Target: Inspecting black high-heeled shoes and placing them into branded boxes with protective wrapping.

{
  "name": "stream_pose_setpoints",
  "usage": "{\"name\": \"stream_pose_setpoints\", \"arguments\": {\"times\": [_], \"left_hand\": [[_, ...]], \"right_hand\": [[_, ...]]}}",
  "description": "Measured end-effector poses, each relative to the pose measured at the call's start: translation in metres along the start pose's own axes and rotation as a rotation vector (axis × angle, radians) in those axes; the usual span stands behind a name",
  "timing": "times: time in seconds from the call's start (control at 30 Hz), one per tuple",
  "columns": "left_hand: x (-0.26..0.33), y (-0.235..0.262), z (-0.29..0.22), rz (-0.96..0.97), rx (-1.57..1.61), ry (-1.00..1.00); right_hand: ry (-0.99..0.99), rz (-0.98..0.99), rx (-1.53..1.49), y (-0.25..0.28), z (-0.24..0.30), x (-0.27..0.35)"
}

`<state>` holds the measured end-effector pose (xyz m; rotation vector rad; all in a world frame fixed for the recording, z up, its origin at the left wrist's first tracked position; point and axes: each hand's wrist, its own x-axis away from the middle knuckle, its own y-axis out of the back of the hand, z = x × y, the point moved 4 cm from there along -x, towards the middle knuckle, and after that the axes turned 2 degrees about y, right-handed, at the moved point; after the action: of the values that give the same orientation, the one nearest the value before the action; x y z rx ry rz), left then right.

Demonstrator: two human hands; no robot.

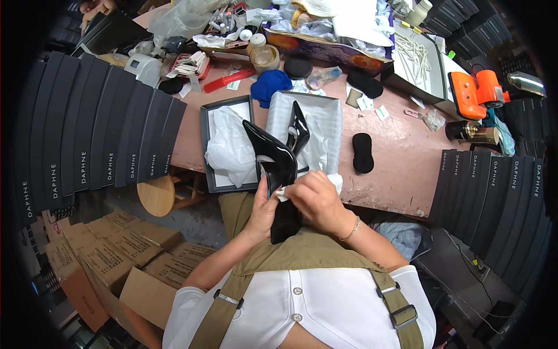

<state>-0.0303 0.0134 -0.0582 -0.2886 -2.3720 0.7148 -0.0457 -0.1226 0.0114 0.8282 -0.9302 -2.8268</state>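
Observation:
A glossy black high-heeled shoe (273, 152) with a pointed toe is held over my lap, its toe pointing away from me. Wrapped round its side is my left hand (263, 212). My right hand (317, 200) pinches a white cloth (335, 181) against the shoe, with part of the cloth showing by my left fingers. Something soft and black (285, 223) lies below the hands; I cannot make out what it is. The other black shoe (298, 131) rests on white wrapping in the box (340, 116) just beyond my hands.
A dark box (204, 145) with white tissue paper (229, 136) sits at left. Dark shoeboxes (110, 122) are lined up on the left, with more (494, 192) on the right. Black pads (363, 152), a red comb (228, 80) and an orange device (469, 96) lie about the table (401, 174).

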Motion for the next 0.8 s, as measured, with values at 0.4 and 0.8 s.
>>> {"name": "stream_pose_setpoints", "arguments": {"times": [0.4,0.8], "left_hand": [[0.003,0.002,-0.004,0.065,-0.009,0.098],[0.000,0.014,-0.001,0.020,0.036,0.088]], "right_hand": [[-0.561,-0.181,-0.406,0.003,-0.032,0.008],[-0.222,-0.012,-0.142,-0.006,0.018,0.010]]}}
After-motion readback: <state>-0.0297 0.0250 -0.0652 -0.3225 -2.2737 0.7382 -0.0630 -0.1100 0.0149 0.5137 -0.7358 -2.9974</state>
